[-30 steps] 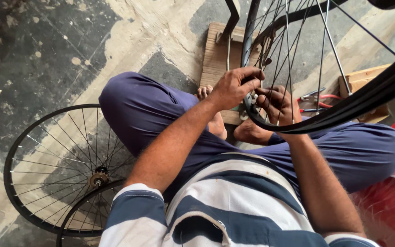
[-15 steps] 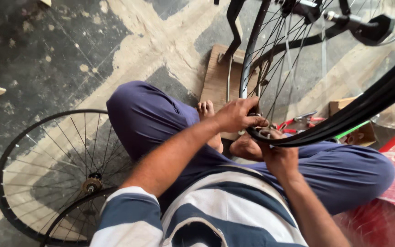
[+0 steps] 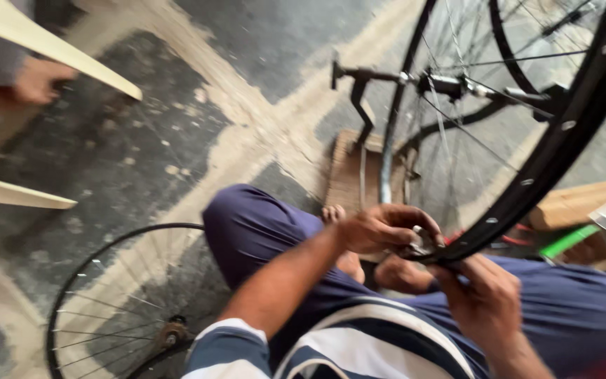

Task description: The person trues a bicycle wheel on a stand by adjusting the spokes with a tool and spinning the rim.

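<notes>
I sit cross-legged on the floor in dark blue trousers. A black spoked bicycle wheel [image 3: 552, 151] stands in a metal stand in front of me, its rim coming down to my hands. My left hand [image 3: 387, 228] pinches a small metal part at the lowest stretch of the rim. My right hand [image 3: 482, 298] grips the rim from below, just right of the left hand. The picture is blurred, so the small part cannot be told exactly.
A second spoked wheel [image 3: 117, 309] lies flat on the floor at my left. A wooden board [image 3: 352, 175] lies under the stand. Another person's hand [image 3: 40, 78] and pale chair legs [image 3: 64, 60] are at top left. Wood blocks and a green tool [image 3: 569, 238] lie at right.
The view has tilted up and left, so the wheel's hub and the chair legs now show. Both hands stay at the bottom of the rim.
</notes>
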